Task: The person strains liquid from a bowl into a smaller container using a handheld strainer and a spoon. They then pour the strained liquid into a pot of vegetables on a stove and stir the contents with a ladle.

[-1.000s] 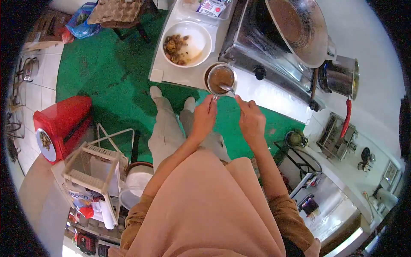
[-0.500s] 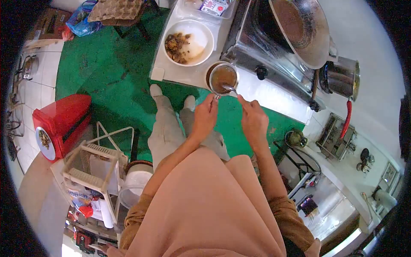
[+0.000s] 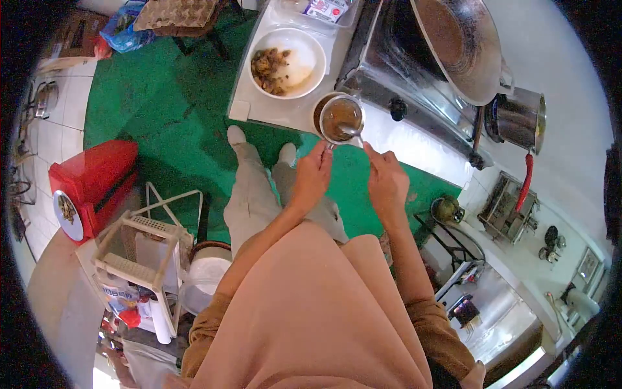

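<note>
One steel cup point(image 3: 341, 118), round, filled with brown liquid, upper centre on counter point(image 3: 398, 139) edge. Left hand point(image 3: 313, 175) grasps its handle; right hand point(image 3: 387, 181) pinches spoon point(image 3: 352, 131) resting in cup.

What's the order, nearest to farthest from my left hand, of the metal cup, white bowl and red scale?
1. Metal cup, touching the left hand.
2. White bowl, farther back on the counter.
3. Red scale, far left.
</note>
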Available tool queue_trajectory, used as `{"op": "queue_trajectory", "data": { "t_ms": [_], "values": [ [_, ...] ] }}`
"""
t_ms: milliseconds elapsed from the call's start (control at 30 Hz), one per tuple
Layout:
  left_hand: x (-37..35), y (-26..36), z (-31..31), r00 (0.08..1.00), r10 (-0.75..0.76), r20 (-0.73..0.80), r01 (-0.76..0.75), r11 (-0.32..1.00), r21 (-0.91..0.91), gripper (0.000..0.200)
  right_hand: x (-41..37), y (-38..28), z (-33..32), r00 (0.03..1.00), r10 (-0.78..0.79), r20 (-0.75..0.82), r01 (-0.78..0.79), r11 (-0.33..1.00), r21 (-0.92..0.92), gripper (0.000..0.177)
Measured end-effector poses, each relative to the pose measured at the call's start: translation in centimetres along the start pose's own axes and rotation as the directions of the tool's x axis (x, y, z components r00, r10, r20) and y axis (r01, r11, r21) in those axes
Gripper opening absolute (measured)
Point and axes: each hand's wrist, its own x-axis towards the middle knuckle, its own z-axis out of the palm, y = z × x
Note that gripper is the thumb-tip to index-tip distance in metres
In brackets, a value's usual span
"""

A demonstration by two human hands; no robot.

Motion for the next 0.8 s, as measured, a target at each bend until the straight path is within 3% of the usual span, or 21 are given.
{"op": "queue_trajectory", "data": {
  "t_ms": [200,300,500,533,600,800],
  "values": [
    [-0.13,0.1,0.24,0.999,-0.035,0.04,0.035,0.999,0.021,0.02,0.6,-0.63,0.69,0.995,-0.007,-0.103,0.021,0.99,0.137,0.036],
    [-0.04,0.34,0.06,0.996,-0.075,0.055,0.075,0.997,0.012,0.02,0.11,-0.77,0.49,0.997,-0.022,-0.073,0.033,0.987,0.158,0.036],
    [0.06,0.24,-0.05,1.0,0.008,0.013,-0.009,0.999,0.034,0.019,0.11,-0.18,0.35,0.998,0.033,-0.045,-0.031,0.998,0.048,0.036],
    [-0.01,0.41,-0.06,0.998,-0.045,0.04,0.044,0.999,0.023,0.019,0.31,-0.25,0.36,0.998,0.034,-0.045,-0.032,0.998,0.048,0.036],
    [-0.04,0.31,0.18,0.993,-0.098,0.069,0.097,0.995,0.014,0.019,0.6,-0.48,0.51,0.997,0.062,-0.042,-0.055,0.989,0.139,0.035],
    [0.02,-0.36,0.52,1.0,-0.016,0.02,0.018,0.997,-0.077,0.019,-0.16,-0.38,0.66,1.0,0.012,-0.014,-0.009,0.987,0.162,0.033]
  ]
}}
